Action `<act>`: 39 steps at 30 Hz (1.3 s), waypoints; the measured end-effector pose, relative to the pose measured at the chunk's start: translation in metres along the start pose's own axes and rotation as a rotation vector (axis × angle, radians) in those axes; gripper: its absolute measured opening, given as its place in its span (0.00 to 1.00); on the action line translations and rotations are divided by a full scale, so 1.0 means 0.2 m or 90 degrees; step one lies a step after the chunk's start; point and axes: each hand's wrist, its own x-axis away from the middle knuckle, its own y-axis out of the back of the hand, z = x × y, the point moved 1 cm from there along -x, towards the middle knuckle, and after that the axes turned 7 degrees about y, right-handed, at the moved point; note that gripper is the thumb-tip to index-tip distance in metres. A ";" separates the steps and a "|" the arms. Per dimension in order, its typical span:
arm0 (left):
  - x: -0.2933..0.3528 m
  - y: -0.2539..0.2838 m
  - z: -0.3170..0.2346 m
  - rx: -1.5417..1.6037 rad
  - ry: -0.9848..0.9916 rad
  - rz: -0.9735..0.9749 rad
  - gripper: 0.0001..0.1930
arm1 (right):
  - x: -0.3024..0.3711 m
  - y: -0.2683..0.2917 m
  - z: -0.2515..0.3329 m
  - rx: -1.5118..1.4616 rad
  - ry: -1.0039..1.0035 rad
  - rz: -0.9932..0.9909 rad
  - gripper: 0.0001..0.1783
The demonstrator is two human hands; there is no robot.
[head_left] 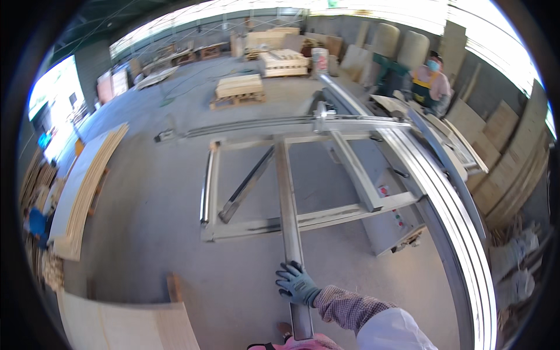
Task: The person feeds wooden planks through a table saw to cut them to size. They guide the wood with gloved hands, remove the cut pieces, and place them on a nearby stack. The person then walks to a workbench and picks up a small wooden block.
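Observation:
My right hand (298, 284), in a grey-blue work glove with dark fingertips, lies across the near end of a long flat metal bar (287, 204). Its fingers bend over the bar's left edge. The bar runs away from me across a metal sliding-table frame (251, 229) of a panel saw. Inside that frame sits a slanted dark-topped strut (248, 184), left of the bar. A second metal crossbar (356, 172) stands to the right. My left hand is out of the picture.
Long bright metal rails (452, 233) curve along the right. Below the frame stands a machine cabinet (385, 233) with buttons. Stacked boards (87, 186) lie at left, a pale wood panel (128, 324) near left. A masked person (431, 84) stands beyond the machine; pallets of boards (239, 87) stand farther back.

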 end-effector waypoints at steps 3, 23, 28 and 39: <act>-0.15 -0.27 -0.36 -0.109 -0.004 0.041 0.10 | 0.01 0.02 0.00 -0.005 -0.040 -0.024 0.23; -0.72 -0.13 -1.36 -0.306 0.085 0.127 0.09 | -0.09 -0.04 0.27 0.080 -0.697 -0.074 0.37; -0.75 -0.01 -1.42 -0.321 0.094 0.128 0.09 | -0.11 -0.03 0.28 0.098 -0.699 -0.066 0.38; -0.76 0.56 -1.58 -0.441 0.035 0.346 0.09 | -0.12 -0.04 0.28 0.109 -0.679 -0.075 0.37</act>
